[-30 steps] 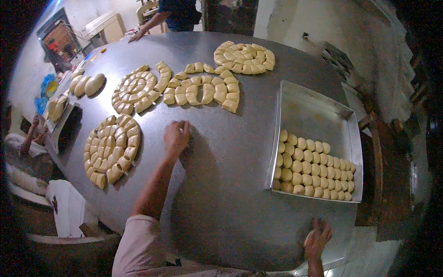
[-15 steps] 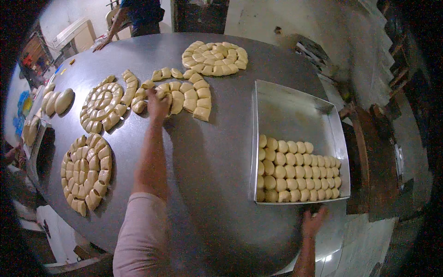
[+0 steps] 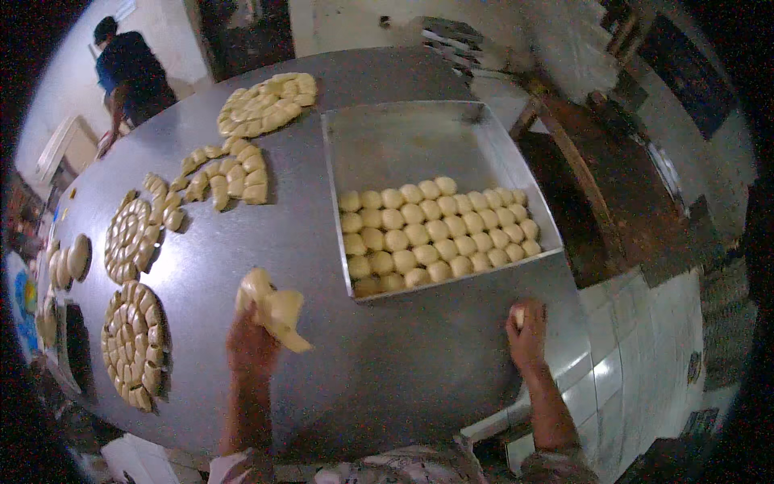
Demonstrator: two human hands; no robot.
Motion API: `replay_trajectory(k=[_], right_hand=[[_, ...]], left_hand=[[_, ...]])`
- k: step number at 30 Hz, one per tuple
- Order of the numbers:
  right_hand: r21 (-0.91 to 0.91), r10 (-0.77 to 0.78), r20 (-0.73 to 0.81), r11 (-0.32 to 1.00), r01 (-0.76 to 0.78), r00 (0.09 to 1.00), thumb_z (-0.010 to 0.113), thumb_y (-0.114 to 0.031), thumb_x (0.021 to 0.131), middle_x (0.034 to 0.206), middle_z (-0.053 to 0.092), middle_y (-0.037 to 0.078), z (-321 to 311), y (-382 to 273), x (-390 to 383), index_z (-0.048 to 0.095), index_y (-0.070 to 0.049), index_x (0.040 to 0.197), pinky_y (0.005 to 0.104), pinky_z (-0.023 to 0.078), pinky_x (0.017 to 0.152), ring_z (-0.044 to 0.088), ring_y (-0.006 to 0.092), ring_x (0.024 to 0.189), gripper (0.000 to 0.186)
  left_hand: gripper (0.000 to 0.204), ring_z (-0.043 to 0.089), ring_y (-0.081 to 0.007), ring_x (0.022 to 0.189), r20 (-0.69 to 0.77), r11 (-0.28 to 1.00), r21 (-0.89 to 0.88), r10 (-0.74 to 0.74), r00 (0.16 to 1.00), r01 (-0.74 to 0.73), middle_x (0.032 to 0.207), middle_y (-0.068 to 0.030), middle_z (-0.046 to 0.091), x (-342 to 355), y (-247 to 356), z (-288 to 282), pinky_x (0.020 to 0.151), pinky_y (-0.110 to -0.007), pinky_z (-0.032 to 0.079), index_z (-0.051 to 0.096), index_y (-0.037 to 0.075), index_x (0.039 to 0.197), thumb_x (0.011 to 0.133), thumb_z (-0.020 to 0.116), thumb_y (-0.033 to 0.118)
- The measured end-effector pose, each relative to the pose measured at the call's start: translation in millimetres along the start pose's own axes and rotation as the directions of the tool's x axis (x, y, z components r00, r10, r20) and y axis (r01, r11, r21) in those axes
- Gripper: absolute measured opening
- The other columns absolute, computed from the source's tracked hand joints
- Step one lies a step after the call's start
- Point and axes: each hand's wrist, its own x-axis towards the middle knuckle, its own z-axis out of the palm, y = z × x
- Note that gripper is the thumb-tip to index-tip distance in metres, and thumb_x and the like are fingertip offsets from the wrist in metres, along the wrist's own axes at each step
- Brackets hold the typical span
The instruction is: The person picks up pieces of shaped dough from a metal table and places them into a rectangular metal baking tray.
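Observation:
My left hand (image 3: 251,343) is closed round a floppy piece of pale dough (image 3: 278,310), lifted over the metal table in front of me. To the right, by the table's near right edge, my right hand (image 3: 528,335) is curled round a small dough piece (image 3: 519,315), mostly hidden by the fingers. Just beyond it lies a shallow metal tray (image 3: 419,121) with rows of smooth dough balls (image 3: 439,230) in its near part. At the left of the tray is a partly used-up coil of cut dough pieces (image 3: 230,173).
More cut dough coils lie on the table: one at the far side (image 3: 266,105), one at mid left (image 3: 131,238), one at near left (image 3: 131,347). Whole dough lumps (image 3: 71,260) rest at the left edge. A person (image 3: 133,77) leans at the table's far left.
My left hand has come back from the broken coil toward me, carrying the dough piece. My right hand has curled its fingers beside the tray. The view has swung to the right.

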Motion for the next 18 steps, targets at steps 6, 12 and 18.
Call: replay_trajectory(k=[6,12,18], right_hand=[[-0.094,-0.218,-0.167,0.974,0.204,0.962,0.06,-0.005,0.071,0.094,0.052,0.015,-9.9,-25.6,20.5,0.051,-0.003,0.09,0.043,0.038,0.084,0.049,0.0346,0.09,0.021],[0.761,0.136,0.111,0.625,-0.173,0.984,0.056,-0.013,0.083,0.106,0.054,0.009,-71.5,6.7,55.2,0.053,-0.005,0.105,0.0328,0.042,0.083,0.05,0.0175,0.098,0.024],[0.439,0.055,-0.808,0.72,0.537,0.586,0.057,-0.018,0.082,0.098,0.057,0.012,-60.6,-46.4,230.9,0.054,-0.001,0.106,0.0319,0.044,0.078,0.055,0.0198,0.087,0.029]], left_hand=[[0.036,0.055,-0.0222,0.095,0.208,0.531,0.844,-0.185,0.96,-0.081,0.103,-0.0083,0.056,-50.7,-118.7,49.6,0.08,-0.035,0.046,0.048,0.011,0.113,0.08,0.061,0.011],[0.032,0.054,-0.0207,0.096,-0.056,0.368,0.927,0.323,0.945,-0.07,0.103,-0.0093,0.057,-38.3,-63.7,-31.6,0.081,-0.034,0.045,0.052,0.004,0.109,0.079,0.062,0.008],[0.044,0.052,-0.0195,0.095,-0.157,0.652,0.749,0.351,0.923,-0.121,0.104,-0.0077,0.052,-66.1,-37.9,13.2,0.082,-0.032,0.044,0.044,0.007,0.123,0.083,0.058,0.017]])
